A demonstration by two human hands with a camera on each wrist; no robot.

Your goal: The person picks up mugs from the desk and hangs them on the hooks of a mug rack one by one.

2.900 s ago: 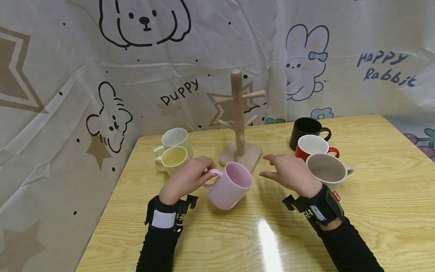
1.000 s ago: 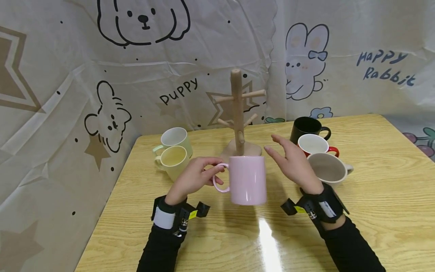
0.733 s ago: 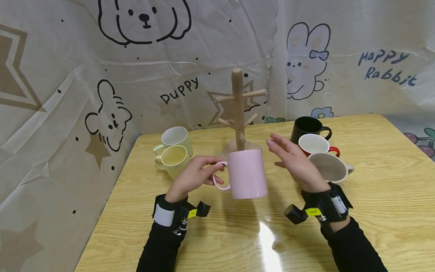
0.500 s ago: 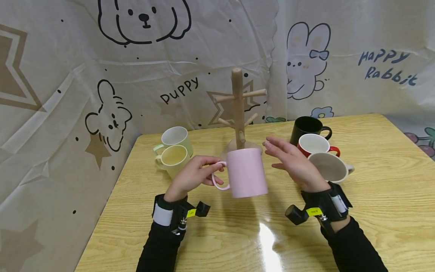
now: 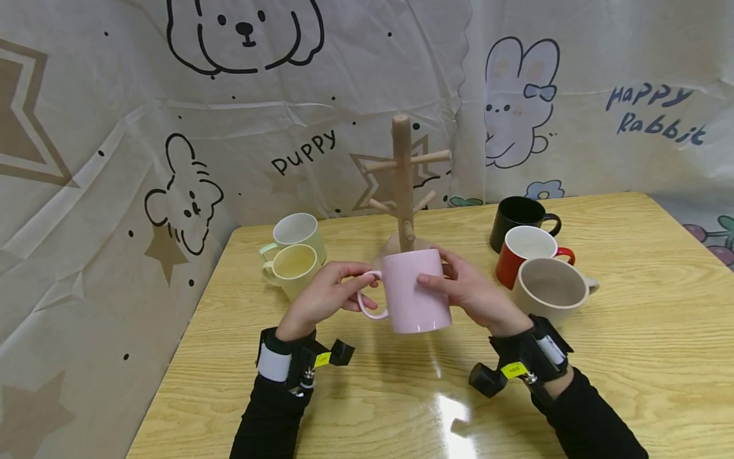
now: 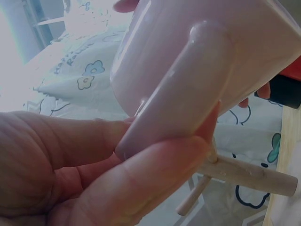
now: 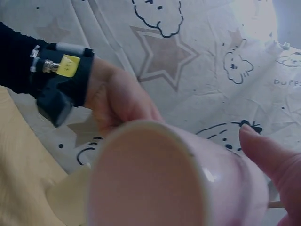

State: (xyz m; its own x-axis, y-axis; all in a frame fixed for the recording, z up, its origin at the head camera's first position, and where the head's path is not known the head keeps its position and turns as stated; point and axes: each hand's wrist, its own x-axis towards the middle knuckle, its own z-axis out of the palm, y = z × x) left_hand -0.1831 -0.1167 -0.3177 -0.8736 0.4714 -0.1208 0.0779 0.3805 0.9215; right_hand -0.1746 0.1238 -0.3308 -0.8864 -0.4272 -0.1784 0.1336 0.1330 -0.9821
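A pink mug (image 5: 407, 303) is held upright, slightly tilted, in front of a wooden mug tree (image 5: 402, 172). My left hand (image 5: 328, 294) pinches its handle (image 6: 181, 89) between thumb and fingers, which the left wrist view shows close up. From the other side my right hand (image 5: 482, 294) grips the mug's body, thumb on the near wall and fingers passing behind the far side, mostly hidden. The mug's underside (image 7: 146, 179) faces the camera in the right wrist view. The tree's bare pegs stand above the rim, and the mug covers part of its base.
To the left stand a yellow mug (image 5: 294, 271) and a pale green mug (image 5: 309, 237). A black mug (image 5: 504, 223), a red mug (image 5: 510, 262) with white inside and a beige mug (image 5: 541, 296) stand at the right. A printed curtain (image 5: 275, 83) hangs behind the wooden table (image 5: 355, 408).
The left hand has lifted the pink mug and turned it from tilted to nearly upright before the tree. The right hand, apart from it earlier, has moved left and taken hold of its body.
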